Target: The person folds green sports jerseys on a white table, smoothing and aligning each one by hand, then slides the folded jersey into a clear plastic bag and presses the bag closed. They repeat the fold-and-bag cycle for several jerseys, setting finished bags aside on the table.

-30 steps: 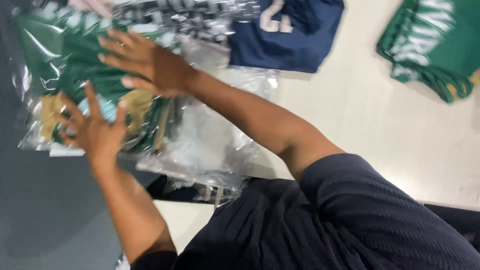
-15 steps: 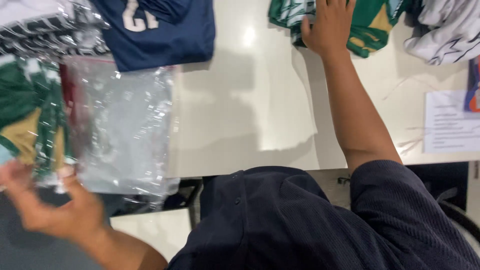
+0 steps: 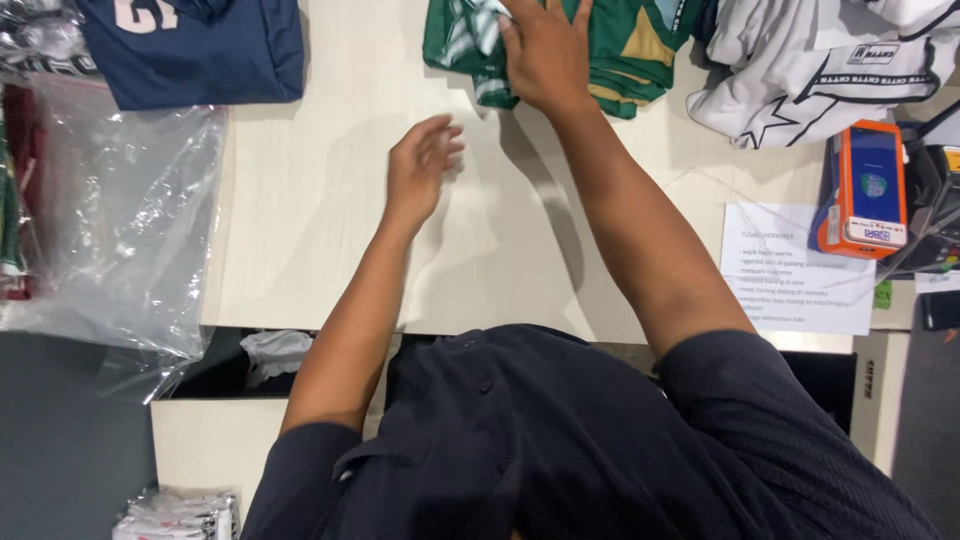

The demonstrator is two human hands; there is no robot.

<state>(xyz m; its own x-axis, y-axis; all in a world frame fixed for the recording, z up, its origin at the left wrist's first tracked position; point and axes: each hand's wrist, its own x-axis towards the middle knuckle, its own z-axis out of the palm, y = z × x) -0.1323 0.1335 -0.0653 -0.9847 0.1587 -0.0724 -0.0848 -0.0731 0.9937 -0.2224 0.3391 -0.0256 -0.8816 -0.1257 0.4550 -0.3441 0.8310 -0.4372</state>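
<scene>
My right hand (image 3: 545,50) lies flat on a folded green jersey with gold and white trim (image 3: 620,50) at the far edge of the pale table (image 3: 320,230), fingers pressed on the cloth. My left hand (image 3: 420,165) hovers over the bare table just left of and nearer than the jersey, fingers loosely apart and holding nothing. Both arms reach out from my dark shirt at the bottom.
A navy jersey (image 3: 195,50) lies at the far left. Clear plastic bags (image 3: 120,220) overhang the table's left edge. White garments (image 3: 820,60) are heaped at the far right, beside an orange-cased handheld device (image 3: 865,190) and a printed sheet (image 3: 795,270).
My left hand let go of the plastic bags at the left and moved out over the table toward the green jersey. My right hand stayed on that jersey.
</scene>
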